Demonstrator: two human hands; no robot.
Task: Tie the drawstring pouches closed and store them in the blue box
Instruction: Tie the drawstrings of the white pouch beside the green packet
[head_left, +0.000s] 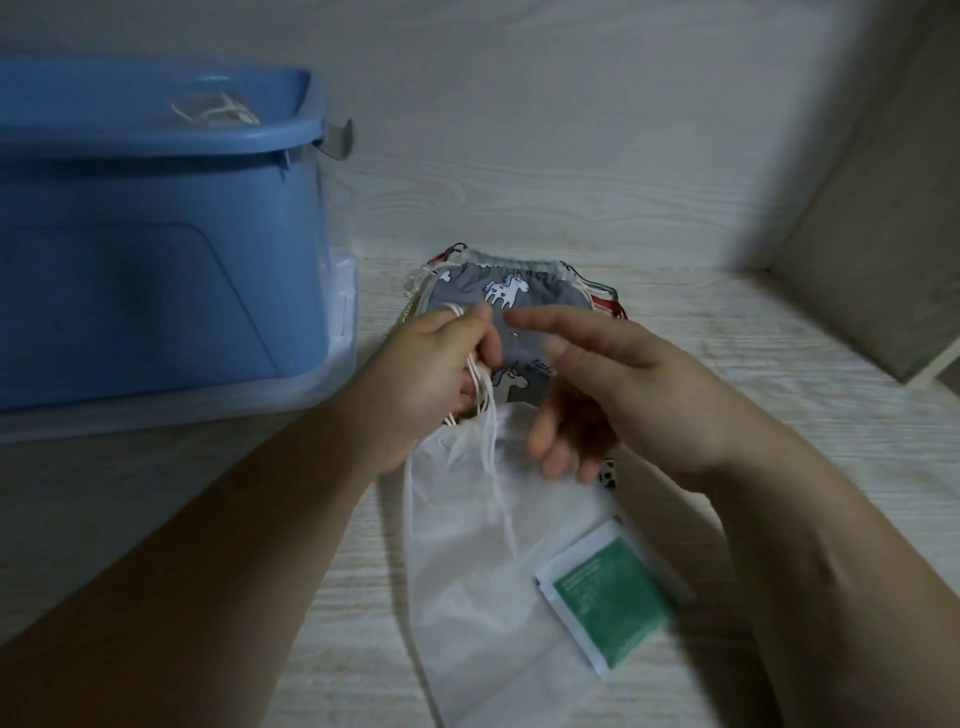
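Observation:
A white drawstring pouch (467, 571) lies flat on the table in front of me, its mouth under my hands. My left hand (441, 369) grips the pouch's white cords (491, 447), which loop over its fingers and hang down. My right hand (597, 384) hovers just to the right with fingers spread and relaxed, holding nothing. Behind my hands lies a stack of pouches, topped by a grey one with white horses (498, 291). The blue box (156, 249) stands at the left, and white cords of a pouch show inside it.
A green and white sachet (608, 597) lies on the lower right corner of the white pouch. A clear lid (332, 395) sits under the blue box. A wall runs behind the table, and a grey panel (872, 260) closes off the right side.

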